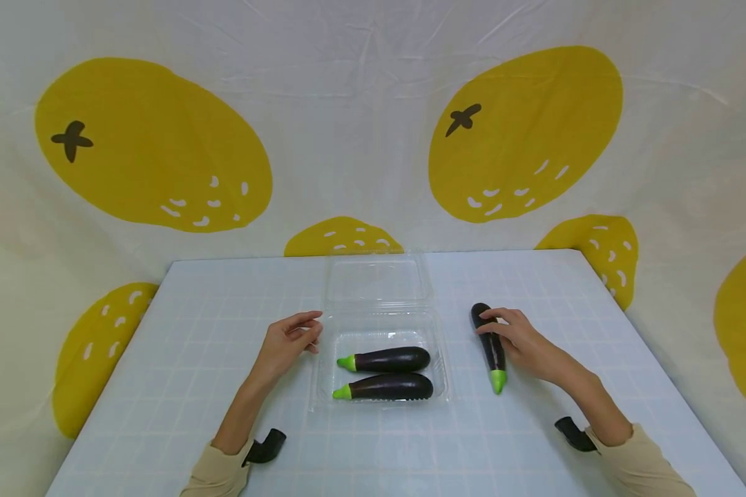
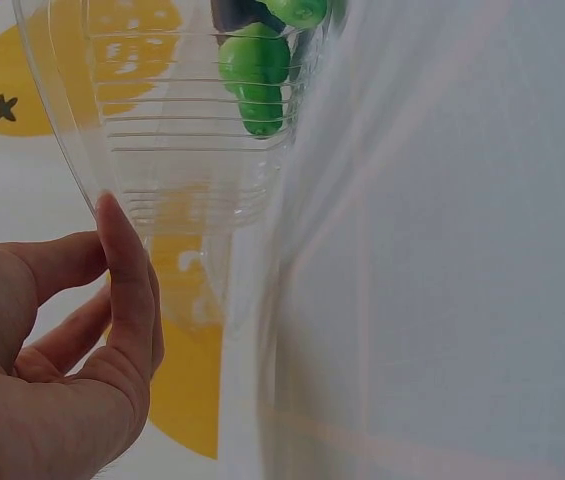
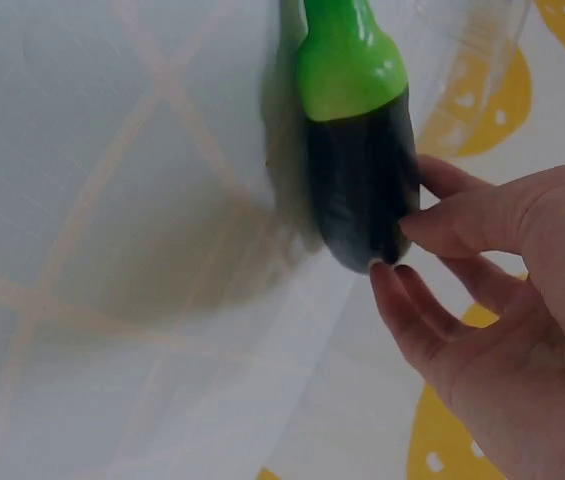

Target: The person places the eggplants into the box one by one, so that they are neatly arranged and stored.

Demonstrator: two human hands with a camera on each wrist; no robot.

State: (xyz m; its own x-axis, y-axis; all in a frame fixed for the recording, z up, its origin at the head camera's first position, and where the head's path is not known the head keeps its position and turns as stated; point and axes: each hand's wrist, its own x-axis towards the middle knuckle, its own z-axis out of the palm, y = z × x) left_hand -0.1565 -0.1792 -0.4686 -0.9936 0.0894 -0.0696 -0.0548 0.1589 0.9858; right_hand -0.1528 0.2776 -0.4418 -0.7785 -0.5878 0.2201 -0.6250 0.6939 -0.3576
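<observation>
Over the dark purple eggplant (image 1: 494, 352) on the table's right side, my right hand (image 1: 522, 345) holds its thick end with bent fingers and thumb. That eggplant's green stem end (image 3: 352, 70) points toward the near edge. A clear plastic clamshell box (image 1: 441, 393) stands in the middle with its lid (image 1: 379, 279) tipped back. Inside it, an upper eggplant (image 1: 394, 359) and a lower eggplant (image 1: 391, 386) lie side by side, green ends to the left. My left hand (image 1: 289, 342) is at the box's left edge, fingers loosely bent; in the left wrist view a fingertip meets the rim.
The white table (image 1: 224, 304) has a faint grid pattern. Behind it hangs a pale cloth (image 1: 348, 138) printed with large yellow fruit. A black wrist mount (image 1: 266, 446) sits on the left forearm and another black mount (image 1: 575, 435) on the right.
</observation>
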